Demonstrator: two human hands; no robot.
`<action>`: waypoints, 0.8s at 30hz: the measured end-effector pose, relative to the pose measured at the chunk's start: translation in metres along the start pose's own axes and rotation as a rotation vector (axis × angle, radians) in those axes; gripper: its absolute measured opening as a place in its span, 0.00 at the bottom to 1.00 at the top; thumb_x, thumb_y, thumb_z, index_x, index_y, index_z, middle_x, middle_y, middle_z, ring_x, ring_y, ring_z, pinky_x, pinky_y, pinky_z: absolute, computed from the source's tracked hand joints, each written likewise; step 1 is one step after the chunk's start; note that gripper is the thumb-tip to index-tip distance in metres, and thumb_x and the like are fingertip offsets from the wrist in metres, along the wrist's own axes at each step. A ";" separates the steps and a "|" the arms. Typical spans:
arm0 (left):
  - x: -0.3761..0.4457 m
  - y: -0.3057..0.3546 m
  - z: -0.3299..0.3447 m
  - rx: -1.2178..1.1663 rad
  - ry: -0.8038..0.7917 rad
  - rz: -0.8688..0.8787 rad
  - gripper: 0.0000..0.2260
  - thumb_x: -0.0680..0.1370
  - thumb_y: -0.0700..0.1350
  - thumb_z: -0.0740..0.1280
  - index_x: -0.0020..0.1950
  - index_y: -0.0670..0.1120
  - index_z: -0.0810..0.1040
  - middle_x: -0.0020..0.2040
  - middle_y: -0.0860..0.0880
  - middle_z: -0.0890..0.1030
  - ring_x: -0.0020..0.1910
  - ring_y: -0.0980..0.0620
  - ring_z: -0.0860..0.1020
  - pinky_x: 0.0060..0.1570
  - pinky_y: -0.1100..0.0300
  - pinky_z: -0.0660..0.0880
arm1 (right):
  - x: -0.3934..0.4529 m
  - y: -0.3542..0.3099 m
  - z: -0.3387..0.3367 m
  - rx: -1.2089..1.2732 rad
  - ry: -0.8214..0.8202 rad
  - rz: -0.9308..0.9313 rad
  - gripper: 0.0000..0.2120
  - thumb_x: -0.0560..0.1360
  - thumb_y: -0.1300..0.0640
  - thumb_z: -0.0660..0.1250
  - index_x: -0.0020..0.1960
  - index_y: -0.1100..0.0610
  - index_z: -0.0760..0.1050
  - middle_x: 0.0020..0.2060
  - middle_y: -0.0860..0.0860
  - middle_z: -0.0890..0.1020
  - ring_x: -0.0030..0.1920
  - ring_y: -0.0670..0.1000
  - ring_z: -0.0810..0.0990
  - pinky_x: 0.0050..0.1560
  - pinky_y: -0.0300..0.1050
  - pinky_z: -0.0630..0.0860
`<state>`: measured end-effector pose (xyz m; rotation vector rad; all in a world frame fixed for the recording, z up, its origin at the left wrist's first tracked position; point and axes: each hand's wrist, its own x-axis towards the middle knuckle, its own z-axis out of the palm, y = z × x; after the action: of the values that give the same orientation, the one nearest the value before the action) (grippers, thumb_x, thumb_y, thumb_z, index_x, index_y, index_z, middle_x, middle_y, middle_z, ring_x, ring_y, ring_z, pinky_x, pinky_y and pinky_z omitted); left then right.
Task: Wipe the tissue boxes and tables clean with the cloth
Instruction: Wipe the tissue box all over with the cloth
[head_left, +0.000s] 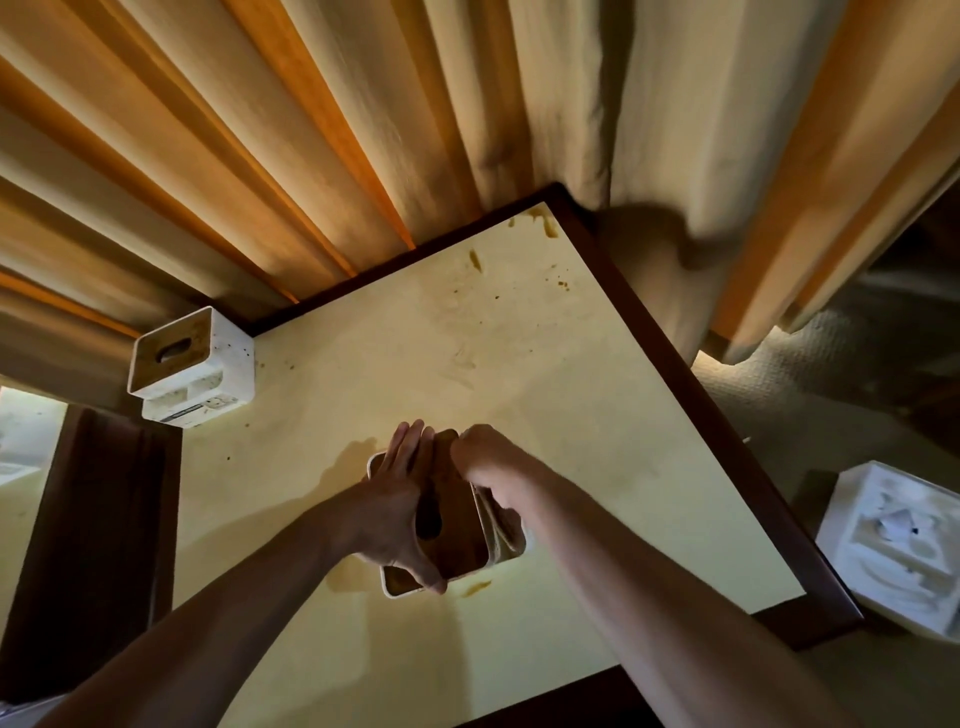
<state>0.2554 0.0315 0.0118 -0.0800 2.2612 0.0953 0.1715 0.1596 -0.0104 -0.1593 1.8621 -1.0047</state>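
Both hands are on the near box (457, 519), which stands on the table (597, 415) close to its front edge, so the step in hand looks like wiping this tissue box. The left hand (400, 504) lies against the box's left side with fingers straight and the thumb hooked round the near corner, steadying it and grasping nothing else. The right hand (483, 457) is clenched at the far right top edge of the box; the cloth (501, 530) seems to be the pale folded material hanging down the box's right side under that hand, though it is too dim to be sure. A 2nd box (192, 364) stands well apart at the table's far left corner, against the curtain (311, 130). Brown smears and spots mark the table, thickest toward the far corner (540, 223), and 1 streak lies just beside the near box (477, 587). I judge the task to be early: the next move likely calls for rubbing over the box's faces while the left hand braces it, then the 2nd box and the tabletop stains. A white foam block (898, 551) sits on the floor to the right.
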 end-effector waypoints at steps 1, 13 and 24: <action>0.000 0.000 0.000 0.002 0.001 0.001 0.76 0.54 0.72 0.78 0.76 0.44 0.24 0.72 0.53 0.18 0.69 0.50 0.18 0.78 0.44 0.49 | 0.001 -0.004 -0.005 0.042 -0.068 0.020 0.10 0.77 0.60 0.56 0.46 0.62 0.75 0.48 0.61 0.79 0.49 0.59 0.79 0.46 0.46 0.75; 0.001 0.000 0.000 -0.029 -0.010 -0.003 0.76 0.55 0.72 0.78 0.71 0.48 0.18 0.69 0.55 0.16 0.67 0.53 0.16 0.78 0.46 0.45 | 0.003 0.017 0.001 0.334 -0.029 -0.050 0.07 0.75 0.62 0.60 0.43 0.64 0.75 0.37 0.55 0.77 0.39 0.53 0.76 0.40 0.47 0.72; 0.001 0.002 0.001 -0.036 -0.009 -0.020 0.76 0.55 0.72 0.77 0.72 0.50 0.18 0.70 0.56 0.17 0.69 0.51 0.18 0.77 0.46 0.51 | -0.038 0.061 0.015 0.409 0.025 -0.325 0.18 0.81 0.64 0.56 0.64 0.47 0.74 0.53 0.55 0.69 0.47 0.50 0.74 0.47 0.43 0.72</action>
<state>0.2553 0.0338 0.0105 -0.1207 2.2498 0.1254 0.2213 0.2100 -0.0294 -0.2074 1.6424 -1.5960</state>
